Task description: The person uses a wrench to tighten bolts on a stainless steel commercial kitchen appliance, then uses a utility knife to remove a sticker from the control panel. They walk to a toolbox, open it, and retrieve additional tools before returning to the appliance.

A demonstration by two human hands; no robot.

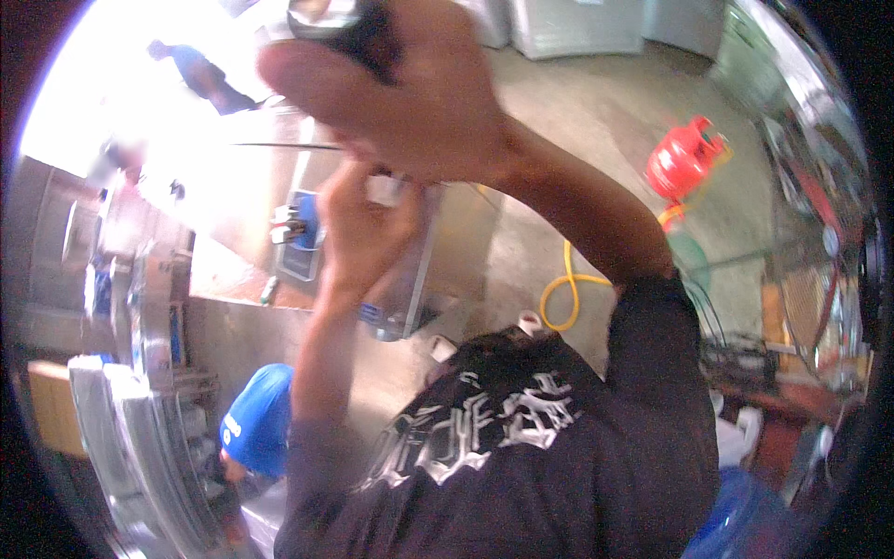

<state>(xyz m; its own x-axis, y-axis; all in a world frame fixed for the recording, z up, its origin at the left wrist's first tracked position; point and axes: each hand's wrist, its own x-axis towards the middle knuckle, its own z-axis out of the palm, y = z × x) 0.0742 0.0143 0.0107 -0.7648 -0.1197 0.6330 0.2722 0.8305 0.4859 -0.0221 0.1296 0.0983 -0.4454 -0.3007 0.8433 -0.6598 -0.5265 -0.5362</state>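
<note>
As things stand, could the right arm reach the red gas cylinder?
Probably not: the right grip is occupied with a dark-and-silver object, and the red gas cylinder sits on the floor well off to the right.

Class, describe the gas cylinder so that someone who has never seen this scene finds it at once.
Start from the grey floor in the picture's upper right. Just past the raised right forearm, farther to the right, is a rounded gas cylinder with a collar on top. Its bright red body sets it apart from the looping yellow hose nearby.
</note>
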